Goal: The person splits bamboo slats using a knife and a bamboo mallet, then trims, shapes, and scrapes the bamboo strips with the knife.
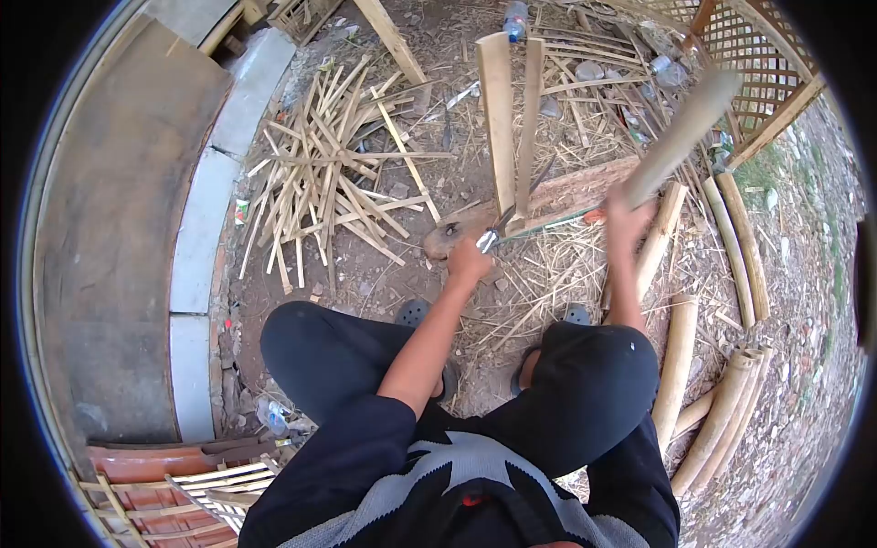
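My left hand (pixel 470 259) is closed around the handle of a knife (pixel 502 222), whose dark blade runs up and to the right. The blade meets the lower part of two upright bamboo pieces, a wide one (pixel 498 119) and a narrow one (pixel 529 128), which spread apart towards the top. Under them lies a reddish wooden log (pixel 585 190) on the ground. My right hand (pixel 628 215) grips a thick wooden club (pixel 683 137), raised to the right of the bamboo and slightly blurred.
A heap of thin bamboo strips (pixel 329 173) lies at the upper left. Several bamboo poles (pixel 677 365) rest on the right, below a woven lattice panel (pixel 763 55). A brown board (pixel 119 237) and pale blocks (pixel 203 228) line the left side. Plastic bottles (pixel 516 20) lie behind.
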{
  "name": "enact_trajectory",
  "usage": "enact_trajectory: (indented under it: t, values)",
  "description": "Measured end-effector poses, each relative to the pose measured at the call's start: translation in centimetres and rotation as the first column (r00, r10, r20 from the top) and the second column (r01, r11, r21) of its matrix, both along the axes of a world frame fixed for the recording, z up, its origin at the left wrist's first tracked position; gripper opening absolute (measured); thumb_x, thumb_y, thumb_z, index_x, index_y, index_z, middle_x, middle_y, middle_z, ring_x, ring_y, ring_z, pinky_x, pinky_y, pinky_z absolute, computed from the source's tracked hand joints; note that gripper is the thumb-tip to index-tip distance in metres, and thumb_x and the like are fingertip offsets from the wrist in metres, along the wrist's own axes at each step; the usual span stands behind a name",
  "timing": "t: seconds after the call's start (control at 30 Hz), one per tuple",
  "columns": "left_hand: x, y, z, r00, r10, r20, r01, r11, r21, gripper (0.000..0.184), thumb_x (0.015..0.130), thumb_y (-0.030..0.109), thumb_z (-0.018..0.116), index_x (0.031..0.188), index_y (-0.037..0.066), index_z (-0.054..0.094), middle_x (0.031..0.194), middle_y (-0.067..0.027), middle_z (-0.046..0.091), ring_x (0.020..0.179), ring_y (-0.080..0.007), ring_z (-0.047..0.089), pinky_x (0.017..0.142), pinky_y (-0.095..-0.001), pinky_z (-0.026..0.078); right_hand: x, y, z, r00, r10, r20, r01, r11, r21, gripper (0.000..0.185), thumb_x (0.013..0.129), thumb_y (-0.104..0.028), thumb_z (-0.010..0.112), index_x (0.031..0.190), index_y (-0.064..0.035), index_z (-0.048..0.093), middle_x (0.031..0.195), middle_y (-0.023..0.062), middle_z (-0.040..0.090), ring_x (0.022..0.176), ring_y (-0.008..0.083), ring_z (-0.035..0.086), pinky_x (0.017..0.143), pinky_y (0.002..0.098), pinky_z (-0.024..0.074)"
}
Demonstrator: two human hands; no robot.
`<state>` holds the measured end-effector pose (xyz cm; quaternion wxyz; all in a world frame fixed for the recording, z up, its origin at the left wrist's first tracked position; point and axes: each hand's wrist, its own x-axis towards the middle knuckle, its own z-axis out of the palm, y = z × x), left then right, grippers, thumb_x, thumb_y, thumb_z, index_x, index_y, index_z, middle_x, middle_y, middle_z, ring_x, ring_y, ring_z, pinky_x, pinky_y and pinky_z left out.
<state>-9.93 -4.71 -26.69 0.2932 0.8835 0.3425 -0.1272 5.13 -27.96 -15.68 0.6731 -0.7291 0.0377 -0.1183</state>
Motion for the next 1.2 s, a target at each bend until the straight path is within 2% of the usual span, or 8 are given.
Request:
enact_trajectory:
  t: [0.07,0.1,0.23,0.5,0.63,0.7,1.07,1.2]
  values:
    - [1.3,-0.4,0.5,0.999,-0.038,0.014,0.037,0.999,0.015,0.040,0.067,0.026,0.077,0.096,0.001,0.070,0.100,-0.0232,0.069,0.096,-0.0394,0.067,0.082,-0.0468,0.053,-0.6,-4.1,-22.1,0.930,0.345,-0.128,-0.210,0.209,-0.955,0.045,0.072,-0.029,0.075,0.094,0.0101,0.067,0.080,0.0283,0.067,0.075,0.0438,0.068,0.072,0.0475,0.0554]
    - [1.6,-0.8,1.0,0.998,-0.069,0.003,0.068,0.997,0.042,0.041,0.067,0.028,0.078,0.097,0.001,0.070,0.100,-0.0231,0.069,0.096,-0.0393,0.067,0.082,-0.0466,0.053,-3.8,-3.4,-21.1,0.891,0.224,-0.396,-0.454,0.484,-0.748,0.044,0.070,-0.031,0.074,0.087,0.0089,0.069,0.083,0.0309,0.067,0.087,0.0448,0.067,0.080,0.0473,0.0536]
    - [-0.2,0.1,0.3,0.999,-0.035,-0.010,0.035,0.999,0.026,0.044,0.068,0.033,0.081,0.095,0.000,0.071,0.100,-0.0238,0.069,0.098,-0.0394,0.067,0.083,-0.0465,0.053,-1.9,-3.0,-10.8,0.847,0.214,-0.487,-0.511,0.581,-0.633,0.049,0.069,-0.032,0.074,0.094,0.0087,0.067,0.086,0.0312,0.067,0.088,0.0427,0.068,0.079,0.0474,0.0533]
    - [-0.3,-0.3,-1.0,0.997,-0.016,-0.071,0.015,1.000,-0.012,0.045,0.071,0.032,0.078,0.102,0.001,0.070,0.105,-0.0244,0.069,0.100,-0.0401,0.066,0.086,-0.0469,0.053,0.1,-2.8,6.0,0.968,0.165,-0.187,-0.194,0.970,-0.150,0.041,0.074,-0.019,0.071,0.098,0.0118,0.059,0.072,0.0175,0.065,0.054,0.0225,0.067,0.050,0.0359,0.0516]
    - [-0.6,-0.8,0.2,0.996,-0.006,-0.085,0.006,1.000,0.000,0.043,0.075,0.033,0.073,0.103,0.000,0.070,0.106,-0.0244,0.068,0.101,-0.0400,0.066,0.087,-0.0460,0.053,-2.8,-1.5,-10.8,0.995,0.100,-0.030,-0.103,0.903,-0.417,0.042,0.072,-0.019,0.071,0.100,0.0113,0.061,0.081,0.0284,0.066,0.075,0.0419,0.069,0.070,0.0479,0.0550]
    - [-0.1,-0.4,-0.7,0.994,-0.028,-0.102,0.022,0.998,-0.056,0.045,0.074,0.033,0.073,0.105,0.000,0.069,0.107,-0.0245,0.068,0.103,-0.0399,0.065,0.087,-0.0454,0.053,-5.9,-3.6,-16.3,0.842,0.285,-0.458,-0.539,0.421,-0.730,0.048,0.071,-0.030,0.071,0.099,0.0087,0.063,0.087,0.0327,0.066,0.087,0.0465,0.066,0.081,0.0494,0.0528]
    - [-2.3,-1.7,-2.4,0.998,-0.005,-0.069,-0.001,0.996,-0.093,0.041,0.071,0.027,0.071,0.100,-0.002,0.070,0.102,-0.0266,0.068,0.098,-0.0409,0.066,0.085,-0.0463,0.053,-3.8,-2.3,-1.4,0.968,0.100,-0.231,-0.210,0.826,-0.524,0.046,0.075,-0.029,0.072,0.100,0.0078,0.062,0.085,0.0296,0.067,0.084,0.0450,0.067,0.073,0.0499,0.0525]
    - [-4.1,-2.3,-2.7,0.999,-0.002,-0.041,-0.002,0.994,-0.107,0.037,0.072,0.026,0.069,0.096,-0.002,0.071,0.099,-0.0274,0.068,0.095,-0.0418,0.067,0.084,-0.0480,0.052,-7.3,-3.3,-14.8,0.964,0.197,-0.176,-0.263,0.650,-0.713,0.050,0.073,-0.031,0.076,0.101,0.0079,0.061,0.080,0.0283,0.067,0.074,0.0435,0.067,0.068,0.0496,0.0537]
